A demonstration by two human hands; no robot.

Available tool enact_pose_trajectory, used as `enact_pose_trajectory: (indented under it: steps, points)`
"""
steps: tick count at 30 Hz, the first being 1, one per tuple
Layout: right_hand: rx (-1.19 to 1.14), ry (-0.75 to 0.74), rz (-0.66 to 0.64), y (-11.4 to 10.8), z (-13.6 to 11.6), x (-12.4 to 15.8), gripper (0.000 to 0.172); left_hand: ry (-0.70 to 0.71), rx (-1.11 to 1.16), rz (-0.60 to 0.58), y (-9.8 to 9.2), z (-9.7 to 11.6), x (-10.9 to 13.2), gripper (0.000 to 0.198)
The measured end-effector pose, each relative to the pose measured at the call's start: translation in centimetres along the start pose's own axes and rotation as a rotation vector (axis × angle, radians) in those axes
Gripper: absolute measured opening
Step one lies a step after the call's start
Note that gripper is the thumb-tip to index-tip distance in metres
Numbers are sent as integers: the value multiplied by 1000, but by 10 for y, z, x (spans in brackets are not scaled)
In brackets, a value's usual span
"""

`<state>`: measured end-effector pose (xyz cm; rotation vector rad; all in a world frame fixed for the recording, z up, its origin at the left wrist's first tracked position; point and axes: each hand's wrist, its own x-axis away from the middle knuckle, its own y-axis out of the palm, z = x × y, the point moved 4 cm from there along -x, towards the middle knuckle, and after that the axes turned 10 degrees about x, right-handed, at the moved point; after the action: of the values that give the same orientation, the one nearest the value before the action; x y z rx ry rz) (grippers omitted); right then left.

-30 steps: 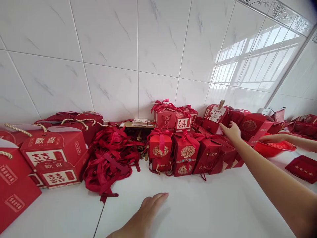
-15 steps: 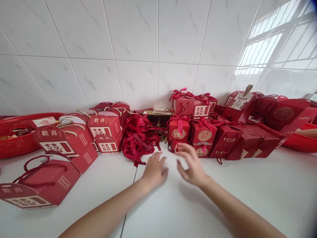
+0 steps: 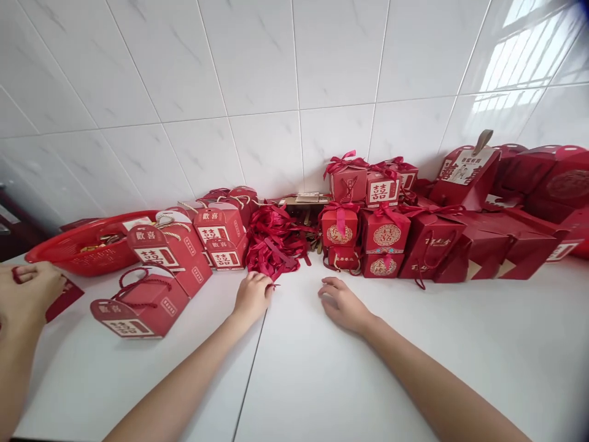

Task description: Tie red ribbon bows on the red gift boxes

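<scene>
My left hand (image 3: 252, 299) is at the front edge of a heap of dark red ribbons (image 3: 276, 242). Its fingertips are closed on a ribbon there, and a short ribbon end pokes out beside them. My right hand (image 3: 344, 306) rests low over the white table, fingers loosely curved and a little apart, with nothing seen in it. Beyond it are stacked red gift boxes (image 3: 386, 236) with gold medallions and ribbon bows. To the left of the heap stand red carton boxes (image 3: 221, 230) with white labels and rope handles.
At the far left another person's hand (image 3: 32, 288) holds something red beside a dark red card piece. Behind it sits a red plastic basket (image 3: 99, 248) with small items. More red boxes (image 3: 492, 245) crowd the right, against the tiled wall (image 3: 340, 67).
My left hand has reached forward-left to the ribbons and closed its fingers. My right hand has lowered toward the table. The view has shifted left, bringing another person's hand in.
</scene>
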<state>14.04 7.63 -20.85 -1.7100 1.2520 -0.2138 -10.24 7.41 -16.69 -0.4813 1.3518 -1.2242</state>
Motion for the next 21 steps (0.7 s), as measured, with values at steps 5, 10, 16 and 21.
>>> enact_pose_trajectory:
  steps: [5,10,16,21]
  points:
    - [-105,-6,42,-1,-11,2,28,143,100,58,3,39,8,16]
    - [-286,-13,75,-2,-30,2,19,305,200,-15,13,71,21,16]
    - [-470,95,136,1,-31,1,17,341,253,-51,17,76,22,19]
    - [-558,290,237,-4,-8,-2,35,268,278,-45,11,65,16,19]
